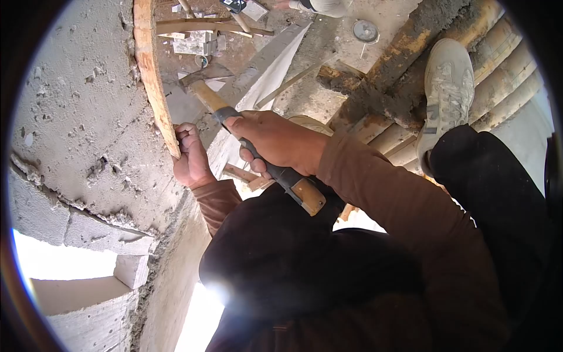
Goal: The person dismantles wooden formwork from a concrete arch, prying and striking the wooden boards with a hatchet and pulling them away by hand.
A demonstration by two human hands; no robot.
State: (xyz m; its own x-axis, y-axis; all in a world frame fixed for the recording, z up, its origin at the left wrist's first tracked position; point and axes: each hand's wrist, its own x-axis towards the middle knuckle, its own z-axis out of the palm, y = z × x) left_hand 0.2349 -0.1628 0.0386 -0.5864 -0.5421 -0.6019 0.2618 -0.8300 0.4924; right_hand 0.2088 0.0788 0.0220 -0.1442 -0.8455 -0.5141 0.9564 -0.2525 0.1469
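Observation:
My right hand point(275, 141) is wrapped round the handle of a hatchet point(308, 196). Dark tape covers the middle of the wooden handle, and the broad grey metal head point(208, 73) points up and left, blurring into the background. My left hand point(193, 158) is closed at the lower end of a narrow wooden strip point(149, 61), its fingers curled at the strip's edge. That strip runs along the edge of a rough grey concrete wall point(82, 111). The hatchet head is apart from the strip, to its right.
My shoe point(448, 82) rests on round wooden poles point(501, 50) beside a mud-caked beam point(404, 53). Far below are pale blocks point(193, 44), loose boards point(199, 26) and a round lid or bucket point(365, 31). Another person's hand point(281, 4) shows at the top. A wall opening point(64, 258) glares at lower left.

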